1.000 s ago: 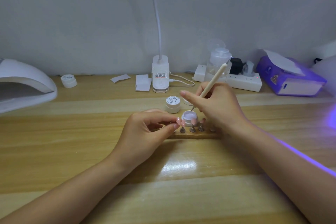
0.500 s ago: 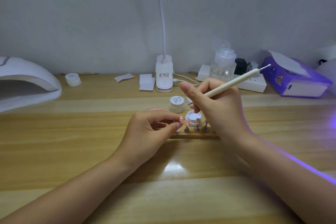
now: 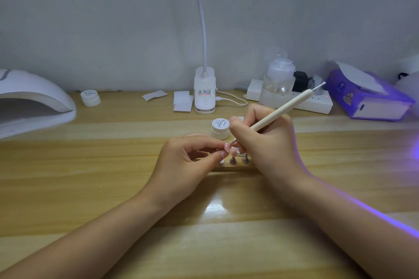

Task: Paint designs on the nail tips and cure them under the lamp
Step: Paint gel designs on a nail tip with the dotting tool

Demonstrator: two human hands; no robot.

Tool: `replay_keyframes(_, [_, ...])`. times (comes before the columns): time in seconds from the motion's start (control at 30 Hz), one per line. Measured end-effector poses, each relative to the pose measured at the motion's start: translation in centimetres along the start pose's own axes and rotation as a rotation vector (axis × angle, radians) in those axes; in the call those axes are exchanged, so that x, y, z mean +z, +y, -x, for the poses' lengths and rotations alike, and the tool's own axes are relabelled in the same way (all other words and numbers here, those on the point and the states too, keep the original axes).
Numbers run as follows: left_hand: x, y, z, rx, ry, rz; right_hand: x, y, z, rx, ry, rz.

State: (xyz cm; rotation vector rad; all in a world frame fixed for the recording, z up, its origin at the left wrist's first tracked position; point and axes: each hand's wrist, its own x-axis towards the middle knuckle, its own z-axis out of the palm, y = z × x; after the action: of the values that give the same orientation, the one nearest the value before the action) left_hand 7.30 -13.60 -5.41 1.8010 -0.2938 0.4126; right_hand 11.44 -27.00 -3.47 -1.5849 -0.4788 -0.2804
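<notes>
My left hand (image 3: 183, 161) pinches a pink nail tip (image 3: 226, 147) between thumb and forefinger, just above a wooden holder strip (image 3: 233, 167) with other tips on small stands (image 3: 232, 160). My right hand (image 3: 265, 142) grips a cream dotting pen (image 3: 285, 110) like a pencil, its fine metal point touching the held nail tip. A small open gel pot sits behind my fingers, mostly hidden. A closed white gel pot (image 3: 220, 128) stands just behind. The white curing lamp (image 3: 31, 102) sits at the far left.
At the back of the wooden table (image 3: 90, 188) are a second white pot (image 3: 90, 97), paper slips (image 3: 155, 95), a white clip lamp base (image 3: 204, 95), a pump bottle (image 3: 277, 84), a power strip (image 3: 317, 104) and a purple tissue box (image 3: 371, 97). Purple light falls from the right.
My right hand lifted the pen from the open pot, tilted it flatter and brought its point to the nail tip. My left hand raised the tip slightly.
</notes>
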Motion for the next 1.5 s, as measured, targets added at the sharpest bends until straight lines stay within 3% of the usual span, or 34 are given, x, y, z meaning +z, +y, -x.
replay_keyframes(1.5, [-0.04, -0.04, -0.03, -0.002, -0.013, 0.001, 0.37, -0.14, 0.19, 0.0, -0.002, 0.019])
